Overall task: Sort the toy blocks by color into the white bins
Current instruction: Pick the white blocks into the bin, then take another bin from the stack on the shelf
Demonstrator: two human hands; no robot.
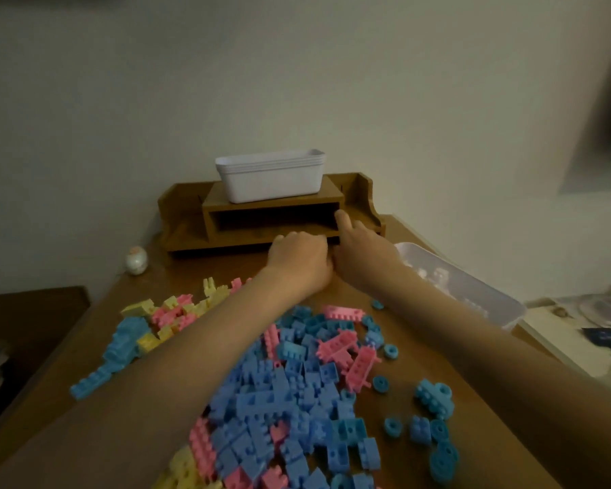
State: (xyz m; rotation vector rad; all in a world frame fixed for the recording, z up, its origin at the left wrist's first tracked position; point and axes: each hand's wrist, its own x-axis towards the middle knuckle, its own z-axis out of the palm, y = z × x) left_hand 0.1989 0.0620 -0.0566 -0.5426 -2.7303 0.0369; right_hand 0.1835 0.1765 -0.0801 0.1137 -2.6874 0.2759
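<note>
both hands reach past the heaped blue, pink and yellow toy blocks point(290, 393) on the counter point(487, 450). the left hand point(297, 257) is curled, knuckles up. the right hand point(364, 252) lifts one finger by the wooden shelf unit point(191, 220). i cannot tell whether either holds anything. the stacked white bins point(272, 181) sit atop that unit.

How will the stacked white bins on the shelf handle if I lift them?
Probably light: the white bins look like thin plastic. Nested rims suggest lower ones could slip free if only the top one is gripped.
</note>
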